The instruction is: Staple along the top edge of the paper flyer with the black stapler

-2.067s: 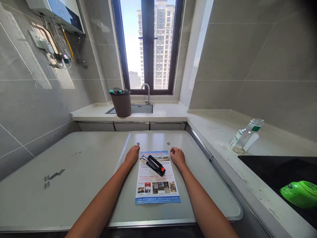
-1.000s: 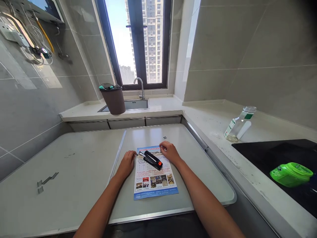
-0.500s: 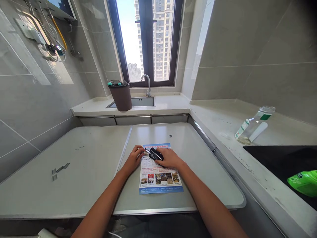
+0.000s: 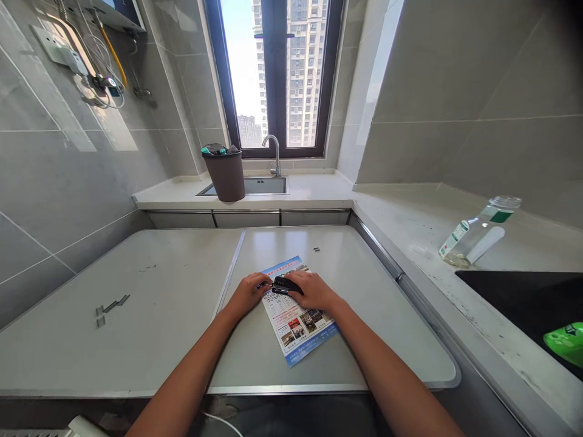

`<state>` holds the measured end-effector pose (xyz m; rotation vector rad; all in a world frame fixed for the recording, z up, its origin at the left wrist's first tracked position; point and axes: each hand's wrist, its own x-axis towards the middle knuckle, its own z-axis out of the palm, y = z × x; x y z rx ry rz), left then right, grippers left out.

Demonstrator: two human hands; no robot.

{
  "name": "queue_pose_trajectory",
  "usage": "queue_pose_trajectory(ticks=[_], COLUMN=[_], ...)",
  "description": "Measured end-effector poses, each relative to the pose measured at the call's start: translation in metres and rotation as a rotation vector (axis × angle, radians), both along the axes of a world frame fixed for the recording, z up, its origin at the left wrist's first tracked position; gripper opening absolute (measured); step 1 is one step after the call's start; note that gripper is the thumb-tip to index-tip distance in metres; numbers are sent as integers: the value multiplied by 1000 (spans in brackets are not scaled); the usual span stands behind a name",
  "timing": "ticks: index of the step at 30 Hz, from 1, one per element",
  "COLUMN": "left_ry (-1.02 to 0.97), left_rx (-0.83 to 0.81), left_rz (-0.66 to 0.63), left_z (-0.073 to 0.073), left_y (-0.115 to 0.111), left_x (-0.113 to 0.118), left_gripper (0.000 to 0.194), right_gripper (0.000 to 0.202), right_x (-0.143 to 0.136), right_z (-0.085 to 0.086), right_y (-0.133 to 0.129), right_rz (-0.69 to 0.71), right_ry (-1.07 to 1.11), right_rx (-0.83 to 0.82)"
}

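A black stapler is held above a printed leaflet, its jaws seemingly spread apart. My right hand wraps round the stapler's right-hand end. With fingers pinched, my left hand grips its other end, where a thin metal part shows. The fingertips hide how the parts meet there. Under both hands the leaflet lies at a slant, its blue lower edge toward my right forearm. Small strips of staples rest on the board beyond the leaflet.
More grey staple strips lie on the left of the white board. Behind are a sink with a tap and a brown bin. A tilted-looking glass bottle and a green packet are at right.
The leaflet has turned, its lower edge swinging right and its top left. The stapler's left end and my left fingers have come closer to my right hand.
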<state>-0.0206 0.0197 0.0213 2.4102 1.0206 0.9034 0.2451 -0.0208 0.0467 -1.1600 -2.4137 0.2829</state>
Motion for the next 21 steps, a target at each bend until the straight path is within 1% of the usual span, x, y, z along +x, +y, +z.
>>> queue_pose_trajectory(ticks=[3,8,14,17,21], left_ry=[11,19,7,-14,-85], left_rx=[0,28,151,179,129], left_rz=[14,-19,3,-16,-16], left_z=[1,-4,-8,-5,1], left_y=[0,3,5,2,-2], left_x=[0,-3,-6,-5,-3], left_gripper=[10,11,13,14,20], right_gripper=[42,40,38,39,40], right_x=[0,0,2,3,4], right_z=[2,3,5,5,2], right_y=[-2,-2,-1,0,2], right_rz=[7,10,-4,7,10], right_ry=[8,23,20,22,11], right_rx=[3,12,13,19,6])
